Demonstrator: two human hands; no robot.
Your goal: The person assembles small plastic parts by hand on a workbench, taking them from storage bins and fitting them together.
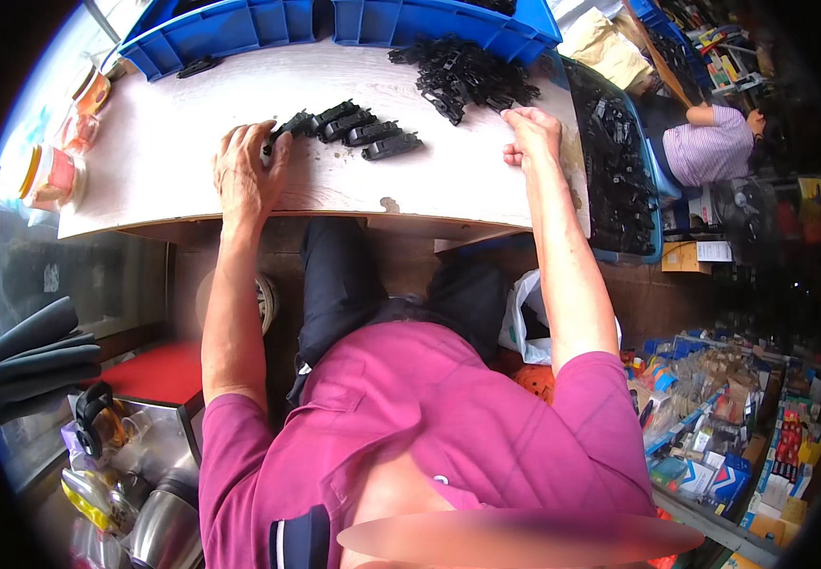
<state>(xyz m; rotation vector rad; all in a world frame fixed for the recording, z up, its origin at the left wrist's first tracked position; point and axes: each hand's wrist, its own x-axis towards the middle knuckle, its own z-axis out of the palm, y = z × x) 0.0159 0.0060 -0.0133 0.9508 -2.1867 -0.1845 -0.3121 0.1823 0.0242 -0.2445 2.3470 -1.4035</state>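
A slanting row of several black plastic housings (344,126) lies on the pale wood-grain table (335,190). My left hand (247,171) is at the row's left end, its thumb and fingers closed round the end black housing (294,124), which they partly hide. Farther right is a heap of small black plastic parts (463,76). My right hand (534,137) is at the near edge of that heap with its fingers curled in. Its fingertips touch the edge pieces; whether one is pinched between them is hard to see.
Two blue crates (230,40) line the table's far side. A small black piece (199,66) lies before them. Lidded jars (50,177) stand at the left edge. Right of the table is a blue tub (652,237) of black parts; beyond it sits another person (709,147).
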